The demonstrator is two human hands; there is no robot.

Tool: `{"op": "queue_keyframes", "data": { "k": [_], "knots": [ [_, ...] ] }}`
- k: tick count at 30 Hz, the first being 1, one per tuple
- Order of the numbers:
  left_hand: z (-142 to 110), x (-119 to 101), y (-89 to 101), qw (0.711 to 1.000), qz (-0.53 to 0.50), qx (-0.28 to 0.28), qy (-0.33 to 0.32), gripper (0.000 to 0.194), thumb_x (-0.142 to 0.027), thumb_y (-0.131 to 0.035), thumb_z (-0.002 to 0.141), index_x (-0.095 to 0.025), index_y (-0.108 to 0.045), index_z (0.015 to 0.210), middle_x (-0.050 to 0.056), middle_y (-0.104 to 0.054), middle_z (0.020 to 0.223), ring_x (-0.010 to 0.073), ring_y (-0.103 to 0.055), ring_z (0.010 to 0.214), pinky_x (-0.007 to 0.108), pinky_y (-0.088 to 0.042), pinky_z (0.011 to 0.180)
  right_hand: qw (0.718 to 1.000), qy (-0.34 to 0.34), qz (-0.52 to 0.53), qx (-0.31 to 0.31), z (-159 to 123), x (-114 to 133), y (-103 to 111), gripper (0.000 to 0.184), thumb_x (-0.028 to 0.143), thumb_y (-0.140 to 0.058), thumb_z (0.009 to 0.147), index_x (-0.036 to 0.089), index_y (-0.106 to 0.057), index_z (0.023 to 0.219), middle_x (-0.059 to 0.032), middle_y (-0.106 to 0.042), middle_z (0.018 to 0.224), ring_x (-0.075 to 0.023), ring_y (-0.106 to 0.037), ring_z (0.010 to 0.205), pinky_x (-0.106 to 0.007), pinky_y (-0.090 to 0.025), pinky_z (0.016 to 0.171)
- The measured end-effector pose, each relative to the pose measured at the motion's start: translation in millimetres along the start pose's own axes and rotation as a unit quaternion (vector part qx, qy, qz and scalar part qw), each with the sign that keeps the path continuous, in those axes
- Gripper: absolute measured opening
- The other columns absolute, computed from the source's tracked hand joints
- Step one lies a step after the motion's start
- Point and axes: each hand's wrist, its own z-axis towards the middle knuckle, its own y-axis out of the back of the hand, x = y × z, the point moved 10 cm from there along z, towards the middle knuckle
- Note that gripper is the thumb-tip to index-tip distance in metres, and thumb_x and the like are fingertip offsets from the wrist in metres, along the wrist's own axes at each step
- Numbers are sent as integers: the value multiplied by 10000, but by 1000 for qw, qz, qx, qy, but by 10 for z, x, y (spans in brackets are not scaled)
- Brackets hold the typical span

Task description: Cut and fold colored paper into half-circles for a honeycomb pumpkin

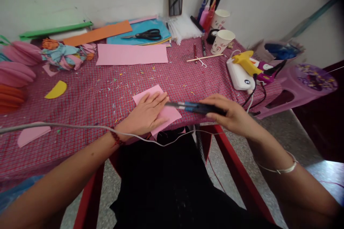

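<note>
Red-checked cloth (88, 103) under pink paper (173, 113); speckled floor (290, 128) below, perhaps terrazzo.

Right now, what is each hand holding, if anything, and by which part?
The right hand holds a blurred tool by its black end; the left hand lies flat on pink paper.

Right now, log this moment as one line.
left hand: flat on pink paper | right hand: gripping blue-and-black tool, blurred | scissors: lying on blue sheet
</note>
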Motion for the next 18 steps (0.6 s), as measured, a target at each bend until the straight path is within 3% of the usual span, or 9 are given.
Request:
{"op": "queue_keyframes", "data": {
  "k": [3,6,9,12,15,18],
  "knots": [
    [-70,-33,207,998,-60,-18,-14,670,-553,-316,967,-154,-264,1503,125,-232,1593,260,-171,1472,465,-162,1192,988,-50,-101,-102,46,-290,225,352,211,-585,854,233,-629,1203,-92,-630,1044,-274,-586,1007,-490,-467,931],
    [-198,-129,372,997,-63,-40,-8,682,-549,-452,923,-156,-344,1469,137,-302,1564,289,-252,1443,478,-219,1177,979,-65,-156,-115,89,-455,197,367,189,-586,830,160,-640,1192,-132,-638,1049,-294,-580,1012,-495,-464,933],
    [-351,-305,288,999,-10,-29,-17,677,-525,-593,846,-167,-456,1404,137,-423,1496,321,-378,1371,506,-286,1147,979,-66,-161,-103,99,-514,121,389,178,-584,822,134,-631,1206,-147,-636,1081,-289,-579,1027,-472,-457,940],
    [-473,-367,99,999,29,-29,-12,503,-344,-550,894,-147,-517,1356,138,-504,1435,303,-438,1334,491,-354,1119,979,-70,-167,-97,80,-509,99,391,186,-577,830,166,-621,1217,-130,-636,1089,-285,-579,1028,-472,-452,929],
    [-532,-273,35,998,3,-67,18,405,-235,-427,933,-106,-574,1287,154,-561,1376,265,-500,1291,454,-415,1089,973,-76,-189,-105,51,-446,118,383,196,-567,845,190,-610,1225,-131,-630,1123,-303,-565,1054,-494,-439,915],
    [-550,-111,118,987,-76,-123,67,379,-266,-382,962,-120,-640,1199,131,-636,1284,231,-575,1211,420,-452,1058,972,-53,-186,-130,32,-257,127,372,193,-558,862,197,-595,1232,-129,-617,1169,-305,-544,1092,-503,-414,936]
  ]
}}
